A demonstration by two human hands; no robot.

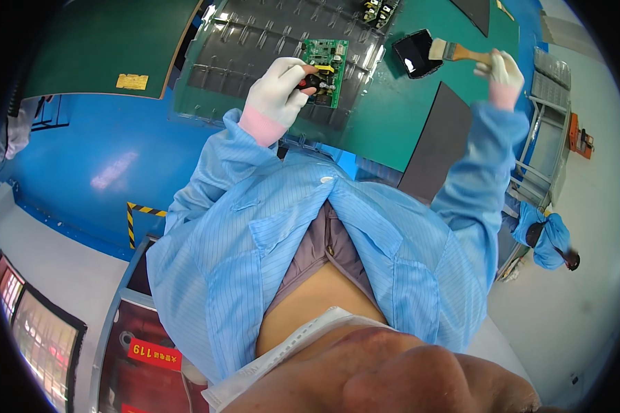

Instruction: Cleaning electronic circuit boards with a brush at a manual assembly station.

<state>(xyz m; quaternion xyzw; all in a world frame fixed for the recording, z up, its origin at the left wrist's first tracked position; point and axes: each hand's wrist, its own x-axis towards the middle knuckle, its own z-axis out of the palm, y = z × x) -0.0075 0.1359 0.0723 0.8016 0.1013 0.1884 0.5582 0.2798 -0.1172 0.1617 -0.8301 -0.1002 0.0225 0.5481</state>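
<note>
My left hand (280, 91), in a white glove, grips a green circuit board (328, 69) by its left edge and holds it over a clear moulded plastic tray (255, 48). My right hand (503, 71), also gloved, holds a wooden-handled paintbrush (456, 51) raised to the right of the board. The bristles point left, above a small black tray (415, 55), and stay apart from the board. Blue striped sleeves cover both forearms.
A green mat (399, 117) covers the bench, with a dark grey sheet (442, 141) on its right part. More circuit boards (379, 9) lie at the far edge. A metal rack (548, 124) stands to the right. Another person in blue (548, 237) sits lower right.
</note>
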